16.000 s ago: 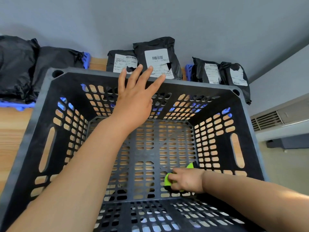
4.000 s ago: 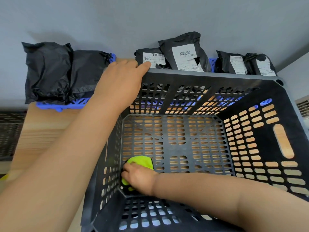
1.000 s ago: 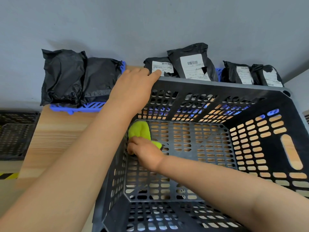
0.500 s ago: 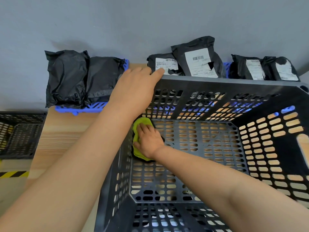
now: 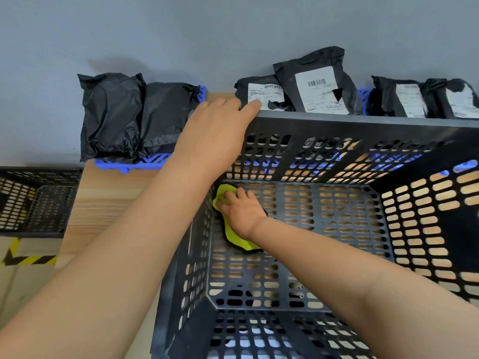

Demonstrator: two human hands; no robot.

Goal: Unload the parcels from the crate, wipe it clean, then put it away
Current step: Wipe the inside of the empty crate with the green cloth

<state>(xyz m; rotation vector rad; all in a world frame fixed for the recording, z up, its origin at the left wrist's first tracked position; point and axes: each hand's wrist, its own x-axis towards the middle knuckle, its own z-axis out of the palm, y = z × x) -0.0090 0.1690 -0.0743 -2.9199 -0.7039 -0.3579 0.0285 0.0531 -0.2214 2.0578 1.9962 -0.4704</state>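
The black perforated crate (image 5: 363,121) stands on a wooden table (image 5: 108,203) with no parcels inside. My left hand (image 5: 215,136) grips the rim at its far left corner, fingers over the edge. My right hand (image 5: 242,212) is down inside, pressing a yellow-green cloth (image 5: 234,238) onto the floor in the far left corner, by the left wall. Black parcels lean on the wall behind the crate: two plain ones (image 5: 111,117) at left, and labelled ones (image 5: 318,84) in the middle and at the right (image 5: 404,98).
The plain parcels stand in a blue tray (image 5: 134,163); more blue shows behind the labelled ones. Black mesh crates (image 5: 39,200) sit lower down, left of the table. Yellow-black tape (image 5: 28,260) marks the floor. A grey wall closes the back.
My right hand went from bunching the cloth against the far left corner to lying over it on the floor, sliding slightly towards me. My left hand stayed on the rim.
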